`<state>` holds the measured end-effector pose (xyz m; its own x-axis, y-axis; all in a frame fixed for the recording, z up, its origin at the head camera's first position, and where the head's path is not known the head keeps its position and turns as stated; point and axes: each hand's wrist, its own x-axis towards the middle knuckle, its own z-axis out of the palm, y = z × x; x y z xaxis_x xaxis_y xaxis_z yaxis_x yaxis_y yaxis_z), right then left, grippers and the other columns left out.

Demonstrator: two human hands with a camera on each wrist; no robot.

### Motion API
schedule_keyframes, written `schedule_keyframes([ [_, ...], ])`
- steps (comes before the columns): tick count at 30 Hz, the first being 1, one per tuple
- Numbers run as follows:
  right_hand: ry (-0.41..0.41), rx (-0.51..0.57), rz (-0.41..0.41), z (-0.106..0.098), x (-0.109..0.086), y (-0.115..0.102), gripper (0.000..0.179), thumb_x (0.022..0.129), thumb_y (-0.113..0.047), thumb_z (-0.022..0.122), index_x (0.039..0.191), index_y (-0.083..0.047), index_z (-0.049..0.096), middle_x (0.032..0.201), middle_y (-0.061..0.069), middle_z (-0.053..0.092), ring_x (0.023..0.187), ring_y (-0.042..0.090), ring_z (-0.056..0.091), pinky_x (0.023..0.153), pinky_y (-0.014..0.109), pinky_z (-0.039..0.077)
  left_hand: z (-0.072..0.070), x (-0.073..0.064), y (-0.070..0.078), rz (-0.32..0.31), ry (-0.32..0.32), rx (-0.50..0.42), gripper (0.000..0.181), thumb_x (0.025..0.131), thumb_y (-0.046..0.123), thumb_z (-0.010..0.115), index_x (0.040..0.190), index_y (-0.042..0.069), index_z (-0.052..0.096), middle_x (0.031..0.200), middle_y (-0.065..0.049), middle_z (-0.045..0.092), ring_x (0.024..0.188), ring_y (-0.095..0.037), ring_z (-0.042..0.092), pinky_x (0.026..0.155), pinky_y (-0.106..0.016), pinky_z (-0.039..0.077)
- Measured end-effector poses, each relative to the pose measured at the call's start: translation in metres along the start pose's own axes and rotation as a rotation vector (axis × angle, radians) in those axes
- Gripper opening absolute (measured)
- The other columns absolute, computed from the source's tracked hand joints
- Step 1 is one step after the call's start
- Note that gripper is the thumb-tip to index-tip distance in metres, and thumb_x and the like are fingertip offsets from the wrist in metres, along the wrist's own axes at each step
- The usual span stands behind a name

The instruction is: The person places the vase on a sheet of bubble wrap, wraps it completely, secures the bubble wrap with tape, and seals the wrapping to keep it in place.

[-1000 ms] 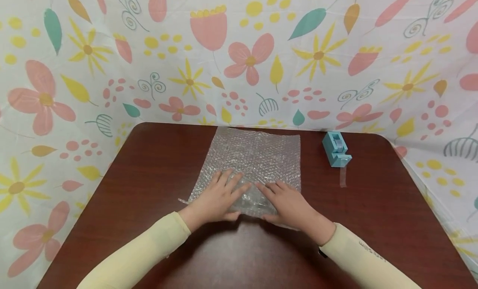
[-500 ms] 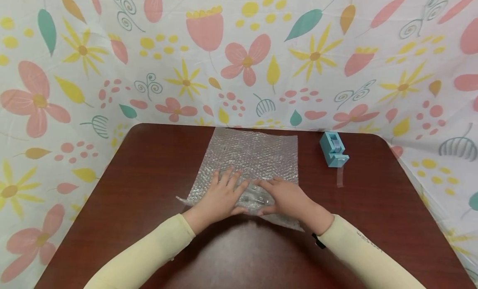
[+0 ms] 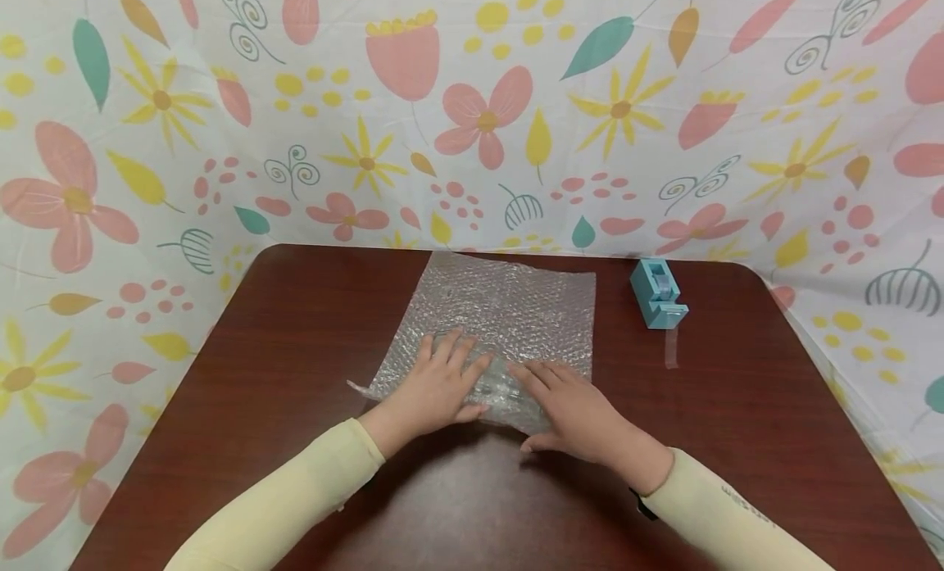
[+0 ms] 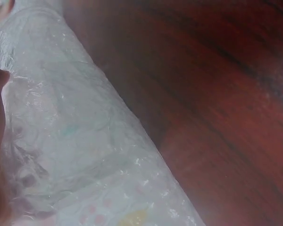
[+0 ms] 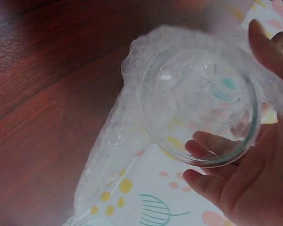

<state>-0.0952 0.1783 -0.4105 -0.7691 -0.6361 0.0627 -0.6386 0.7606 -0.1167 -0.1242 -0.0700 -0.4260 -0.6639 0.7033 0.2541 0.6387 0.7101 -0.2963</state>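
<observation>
Right hand (image 3: 577,409) shifted outward | hands (image 3: 435,389) unclenched on bubble wrap (image 3: 509,302) | clear cup (image 5: 198,106) likely between

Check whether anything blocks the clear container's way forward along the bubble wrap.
Nothing visible blocks the clear container: beyond the left hand and right hand, more bubble wrap lies ahead; the tape dispenser sits off to its right.

We are seeing a short line of dark lettering (image 3: 747,505) running lengthwise along the person's right sleeve (image 3: 719,526), but it is showing too small and blurred for us to be reading reliably
</observation>
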Motion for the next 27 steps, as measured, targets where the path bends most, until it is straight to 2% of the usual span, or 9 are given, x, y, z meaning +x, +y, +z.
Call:
schedule_keyframes([
  [4,0.029,-0.072,0.009,0.001,0.008,0.001,0.094,0.079,-0.052,0.084,0.151,-0.004,0.047,0.132,0.014,0.068,0.122,0.033,0.064,0.102,0.047,0.054,0.001,-0.001,0.001,0.012,0.005,0.005,0.070,0.094,0.068,0.055,0.144,0.019,0.053,0.148,-0.013,0.057,0.141,-0.037,0.050,0.106,-0.059,0.049],
  [9,-0.067,-0.089,0.047,-0.006,0.023,0.003,0.083,0.083,-0.051,0.080,0.146,-0.003,0.053,0.124,0.014,0.072,0.114,0.033,0.066,0.087,0.044,0.060,0.001,0.000,0.000,0.007,0.011,0.007,0.073,0.093,0.069,0.054,0.147,0.020,0.051,0.148,-0.013,0.057,0.140,-0.036,0.051,0.106,-0.058,0.049],
  [14,-0.156,-0.031,0.083,-0.010,0.031,0.006,0.081,0.083,-0.051,0.080,0.144,-0.004,0.055,0.123,0.016,0.073,0.118,0.037,0.066,0.089,0.048,0.060,-0.002,0.000,0.000,-0.010,-0.040,-0.030,0.087,0.087,0.076,0.057,0.152,0.019,0.045,0.150,-0.014,0.054,0.141,-0.037,0.050,0.108,-0.059,0.047],
  [19,-0.148,0.078,0.064,-0.010,0.035,0.015,0.074,0.082,-0.045,0.083,0.142,-0.008,0.058,0.115,0.010,0.076,0.113,0.036,0.066,0.088,0.048,0.059,-0.003,0.000,-0.001,0.009,-0.050,-0.026,0.103,0.074,0.084,0.065,0.153,0.021,0.045,0.149,-0.012,0.055,0.140,-0.038,0.051,0.107,-0.060,0.048],
  [24,-0.159,0.151,0.039,-0.012,0.039,0.022,0.075,0.081,-0.044,0.084,0.143,-0.011,0.059,0.123,0.009,0.075,0.120,0.042,0.064,0.095,0.054,0.056,-0.001,-0.006,0.001,0.055,-0.010,0.051,0.107,0.068,0.085,0.070,0.154,0.028,0.043,0.149,-0.008,0.056,0.138,-0.035,0.052,0.105,-0.060,0.049],
  [27,-0.193,0.184,0.051,-0.013,0.040,0.025,0.075,0.082,-0.044,0.084,0.145,-0.013,0.058,0.125,0.009,0.074,0.119,0.039,0.065,0.094,0.053,0.057,0.001,-0.015,0.005,0.113,0.036,0.152,0.102,0.071,0.085,0.067,0.155,0.036,0.039,0.153,-0.005,0.053,0.141,-0.030,0.051,0.107,-0.061,0.048],
])
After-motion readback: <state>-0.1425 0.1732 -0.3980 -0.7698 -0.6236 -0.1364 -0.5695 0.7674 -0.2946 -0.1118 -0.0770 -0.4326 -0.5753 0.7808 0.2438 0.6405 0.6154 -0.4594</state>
